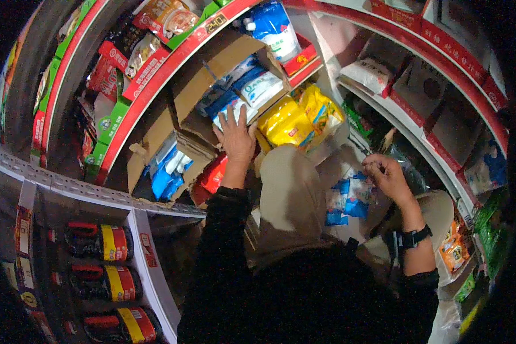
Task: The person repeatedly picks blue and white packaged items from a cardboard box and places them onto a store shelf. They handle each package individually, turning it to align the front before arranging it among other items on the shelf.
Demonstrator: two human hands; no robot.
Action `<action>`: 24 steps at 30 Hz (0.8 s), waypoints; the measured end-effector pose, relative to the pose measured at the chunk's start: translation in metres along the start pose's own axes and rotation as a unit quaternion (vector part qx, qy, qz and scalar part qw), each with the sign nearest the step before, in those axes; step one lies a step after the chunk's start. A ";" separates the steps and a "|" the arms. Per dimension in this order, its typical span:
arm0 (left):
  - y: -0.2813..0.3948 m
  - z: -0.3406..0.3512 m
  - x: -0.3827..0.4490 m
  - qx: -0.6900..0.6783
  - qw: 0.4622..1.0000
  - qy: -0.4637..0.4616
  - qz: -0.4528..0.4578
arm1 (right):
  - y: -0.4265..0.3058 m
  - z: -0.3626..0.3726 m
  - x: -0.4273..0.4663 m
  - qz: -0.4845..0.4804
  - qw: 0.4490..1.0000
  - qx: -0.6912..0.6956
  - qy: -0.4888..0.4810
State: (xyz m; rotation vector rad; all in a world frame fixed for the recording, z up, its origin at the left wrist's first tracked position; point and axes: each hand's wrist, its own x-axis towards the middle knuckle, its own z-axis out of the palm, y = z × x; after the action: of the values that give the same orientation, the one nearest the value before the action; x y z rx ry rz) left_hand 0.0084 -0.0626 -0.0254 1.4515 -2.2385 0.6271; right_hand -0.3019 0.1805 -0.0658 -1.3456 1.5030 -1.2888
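Note:
My left hand [236, 139] reaches into an open cardboard box [191, 105] on the shelf. Its fingers are spread over a blue-and-white packet [230, 105], touching it without gripping. Beside it in the same box lies a second blue-and-white packet [261, 88]. My right hand [386, 174] is above the floor, near my right knee, with its fingers curled in. Whether something small is held there is not clear. Several blue-and-white packets [354, 198] lie on the floor between my knees, below and left of that hand.
Yellow bags [286, 122] sit right of the box. Another cardboard box [176, 161] with blue packets stands to its left, near a red package [213, 174]. A red shelf edge [148, 92] runs above the boxes. Dark bottles [105, 243] line the lower left; white bags [367, 75] fill the right shelf.

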 end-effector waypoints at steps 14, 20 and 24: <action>-0.010 -0.002 0.025 -0.012 0.998 -0.057 0.036 | 0.006 -0.003 0.002 -0.031 0.999 -0.030 0.004; -0.001 -0.011 0.004 0.014 0.997 -0.039 0.064 | 0.007 -0.004 -0.003 -0.030 0.999 -0.033 0.004; 0.012 -0.009 -0.010 -0.062 0.994 -0.017 0.088 | -0.008 -0.003 -0.006 0.020 0.999 -0.030 0.005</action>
State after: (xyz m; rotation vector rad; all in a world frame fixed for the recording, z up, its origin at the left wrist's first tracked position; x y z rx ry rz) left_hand 0.0023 -0.0455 -0.0253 1.2223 -2.4044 0.5101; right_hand -0.3013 0.1869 -0.0577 -1.3415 1.5778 -1.2361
